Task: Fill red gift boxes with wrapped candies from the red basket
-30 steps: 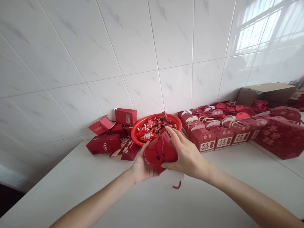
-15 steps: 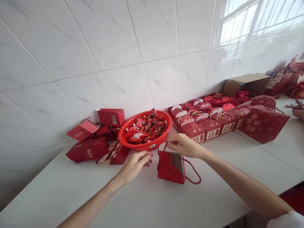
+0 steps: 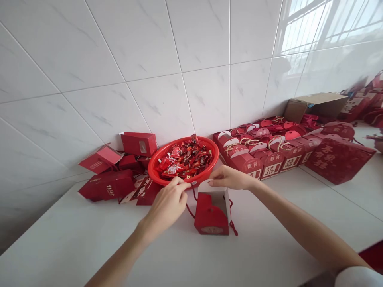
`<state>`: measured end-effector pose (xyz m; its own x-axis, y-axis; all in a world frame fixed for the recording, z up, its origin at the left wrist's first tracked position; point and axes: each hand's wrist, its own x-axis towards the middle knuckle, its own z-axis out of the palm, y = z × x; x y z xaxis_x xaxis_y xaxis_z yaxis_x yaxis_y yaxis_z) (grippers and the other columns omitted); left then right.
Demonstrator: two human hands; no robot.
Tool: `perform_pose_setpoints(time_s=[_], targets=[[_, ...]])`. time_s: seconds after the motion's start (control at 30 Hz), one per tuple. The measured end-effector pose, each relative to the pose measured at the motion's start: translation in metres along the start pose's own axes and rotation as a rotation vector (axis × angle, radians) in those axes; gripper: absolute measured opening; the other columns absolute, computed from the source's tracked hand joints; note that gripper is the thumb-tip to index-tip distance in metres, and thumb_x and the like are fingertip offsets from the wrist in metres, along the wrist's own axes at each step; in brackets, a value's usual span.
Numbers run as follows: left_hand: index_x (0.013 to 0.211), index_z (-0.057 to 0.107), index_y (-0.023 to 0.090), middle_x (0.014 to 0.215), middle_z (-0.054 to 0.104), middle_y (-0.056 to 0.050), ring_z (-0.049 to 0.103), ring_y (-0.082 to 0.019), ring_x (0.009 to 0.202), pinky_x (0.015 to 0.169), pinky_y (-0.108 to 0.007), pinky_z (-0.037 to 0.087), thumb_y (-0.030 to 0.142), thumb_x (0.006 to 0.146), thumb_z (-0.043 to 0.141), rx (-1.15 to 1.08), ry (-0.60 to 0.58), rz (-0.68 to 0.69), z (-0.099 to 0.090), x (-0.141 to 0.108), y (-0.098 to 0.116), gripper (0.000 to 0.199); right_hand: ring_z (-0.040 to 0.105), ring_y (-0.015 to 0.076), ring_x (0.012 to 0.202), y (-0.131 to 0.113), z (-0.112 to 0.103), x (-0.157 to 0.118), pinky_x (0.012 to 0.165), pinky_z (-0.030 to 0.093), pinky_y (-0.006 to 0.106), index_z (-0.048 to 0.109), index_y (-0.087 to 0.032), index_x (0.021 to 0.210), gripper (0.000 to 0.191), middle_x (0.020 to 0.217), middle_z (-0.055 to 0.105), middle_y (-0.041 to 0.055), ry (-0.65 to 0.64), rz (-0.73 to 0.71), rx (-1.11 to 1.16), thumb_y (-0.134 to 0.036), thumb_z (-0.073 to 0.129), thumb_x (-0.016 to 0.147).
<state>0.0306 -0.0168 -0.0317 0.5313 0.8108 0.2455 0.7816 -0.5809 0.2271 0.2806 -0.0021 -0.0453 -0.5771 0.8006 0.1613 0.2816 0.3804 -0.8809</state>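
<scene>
A small red gift box (image 3: 211,223) stands on the white table with its top open and its pale inside showing. My right hand (image 3: 231,177) pinches the white rounded flap at its back edge. At the box's left, my left hand (image 3: 170,201) is closed on the dark red cord handle (image 3: 190,211), drawing it out to the side. The other cord (image 3: 233,229) hangs at the right side of the box. Just behind, a red plastic basket (image 3: 153,172) holds many wrapped sweets (image 3: 187,159).
Several empty-looking red boxes (image 3: 107,185) lie piled at the left. Rows of closed red boxes (image 3: 271,163) stand at the right, beside a larger red bag (image 3: 338,159). Behind them is a cardboard carton (image 3: 317,105). Part of another person's hand (image 3: 379,144) shows at the right edge.
My left hand has moved right and up, taking hold of the left cord. The box has turned to face me more, and my right hand has shifted from the cord to the back flap.
</scene>
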Motion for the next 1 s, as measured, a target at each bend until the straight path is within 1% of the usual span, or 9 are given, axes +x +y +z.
perform_pose_setpoints(time_s=[0.13, 0.27, 0.37, 0.47, 0.63, 0.77, 0.87, 0.93, 1.0], targets=[[0.105, 0.076, 0.022, 0.098, 0.067, -0.007, 0.067, -0.019, 0.079, 0.073, -0.031, 0.052, 0.017, 0.093, 0.042, -0.071, 0.064, 0.095, -0.013, -0.006, 0.001, 0.036, 0.027, 0.0099, 0.06, -0.001, 0.0, 0.011, 0.055, 0.025, 0.026, 0.04, -0.02, 0.058, 0.048, 0.059, 0.03, -0.0055, -0.015, -0.021, 0.028, -0.051, 0.063, 0.087], [0.099, 0.077, 0.025, 0.102, 0.071, -0.006, 0.065, -0.021, 0.096, 0.095, -0.033, 0.05, 0.022, 0.096, 0.046, -0.262, -0.165, 0.355, -0.013, -0.002, 0.022, 0.031, 0.033, 0.0106, 0.063, -0.001, 0.009, 0.028, 0.058, 0.028, 0.026, 0.051, -0.017, 0.063, 0.042, 0.062, 0.039, -0.0041, -0.056, -0.054, 0.053, -0.051, 0.06, 0.088], [0.079, 0.075, 0.023, 0.083, 0.07, -0.005, 0.064, -0.024, 0.091, 0.106, -0.042, 0.043, 0.022, 0.096, 0.048, -0.281, -0.258, 0.404, -0.009, 0.006, 0.029, 0.031, 0.035, 0.0103, 0.062, -0.002, 0.013, 0.035, 0.058, 0.028, 0.026, 0.055, -0.016, 0.066, 0.038, 0.063, 0.042, -0.0037, -0.065, -0.044, -0.003, -0.045, 0.059, 0.089], [0.071, 0.072, 0.021, 0.074, 0.062, -0.003, 0.06, -0.023, 0.081, 0.101, -0.042, 0.045, 0.03, 0.092, 0.059, -0.217, -0.297, 0.398, -0.011, 0.009, 0.023, 0.026, 0.037, 0.0106, 0.063, -0.003, 0.013, 0.035, 0.058, 0.029, 0.026, 0.055, -0.015, 0.066, 0.037, 0.064, 0.043, -0.0031, -0.044, -0.033, -0.072, -0.043, 0.059, 0.09], [0.09, 0.08, 0.025, 0.095, 0.06, -0.003, 0.058, -0.021, 0.09, 0.089, -0.034, 0.046, 0.033, 0.077, 0.076, -0.106, -0.372, 0.349, -0.036, 0.003, 0.008, 0.016, 0.038, 0.0117, 0.066, -0.007, 0.008, 0.03, 0.062, 0.032, 0.026, 0.056, -0.016, 0.068, 0.033, 0.067, 0.046, -0.0021, -0.06, -0.02, -0.112, -0.041, 0.057, 0.09], [0.086, 0.082, 0.031, 0.099, 0.061, -0.001, 0.059, -0.021, 0.099, 0.09, -0.03, 0.044, 0.023, 0.078, 0.074, -0.078, -0.454, 0.264, -0.058, -0.007, -0.002, 0.014, 0.037, 0.0115, 0.064, -0.005, 0.005, 0.029, 0.061, 0.031, 0.027, 0.055, -0.017, 0.065, 0.033, 0.065, 0.045, -0.0025, -0.036, -0.004, -0.168, -0.039, 0.056, 0.09], [0.103, 0.08, 0.033, 0.106, 0.065, -0.001, 0.062, -0.023, 0.101, 0.086, -0.029, 0.045, 0.028, 0.08, 0.073, -0.088, -0.543, 0.166, -0.061, -0.012, -0.006, 0.025, 0.04, 0.0114, 0.06, -0.005, 0.003, 0.027, 0.058, 0.031, 0.026, 0.057, -0.017, 0.064, 0.032, 0.062, 0.048, -0.0023, 0.007, 0.037, -0.267, -0.035, 0.056, 0.09], [0.11, 0.077, 0.029, 0.101, 0.067, -0.003, 0.063, -0.022, 0.094, 0.081, -0.029, 0.044, 0.034, 0.091, 0.062, -0.103, -0.542, 0.125, -0.057, -0.012, -0.008, 0.025, 0.048, 0.0126, 0.062, -0.009, 0.003, 0.025, 0.058, 0.035, 0.026, 0.063, -0.017, 0.071, 0.024, 0.066, 0.057, -0.0008, 0.032, 0.056, -0.32, -0.031, 0.059, 0.09], [0.099, 0.075, 0.023, 0.087, 0.067, -0.003, 0.063, -0.02, 0.081, 0.074, -0.029, 0.042, 0.036, 0.101, 0.043, -0.12, -0.488, 0.109, -0.05, -0.01, -0.007, 0.035, 0.058, 0.0153, 0.07, -0.019, 0.005, 0.022, 0.063, 0.043, 0.026, 0.07, -0.018, 0.088, 0.011, 0.079, 0.068, 0.0021, 0.045, 0.048, -0.354, -0.026, 0.063, 0.087]])
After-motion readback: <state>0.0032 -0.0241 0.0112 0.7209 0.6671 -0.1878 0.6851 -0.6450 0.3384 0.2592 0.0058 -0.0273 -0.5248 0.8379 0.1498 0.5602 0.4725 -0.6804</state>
